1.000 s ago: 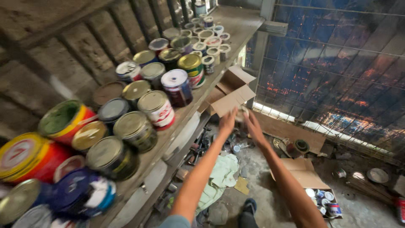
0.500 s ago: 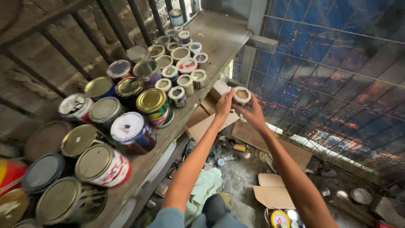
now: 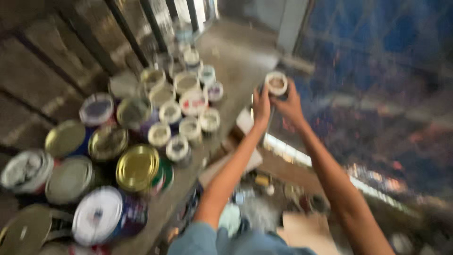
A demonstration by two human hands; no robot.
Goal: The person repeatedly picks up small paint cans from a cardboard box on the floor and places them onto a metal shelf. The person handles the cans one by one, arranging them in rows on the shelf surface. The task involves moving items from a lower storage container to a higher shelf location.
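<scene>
Both arms reach up toward the upper middle of the frame, where a small round tin (image 3: pixel 276 83) is held between the two hands. The right hand (image 3: pixel 289 105) wraps its fingers around the tin's far side; the left hand (image 3: pixel 261 105) seems to press against its near side, though blur hides the exact grip. To the left, a wooden shelf (image 3: pixel 236 56) carries many paint cans (image 3: pixel 137 167) lying with their lids toward the camera. Cardboard (image 3: pixel 302 229) lies on the floor at the bottom.
</scene>
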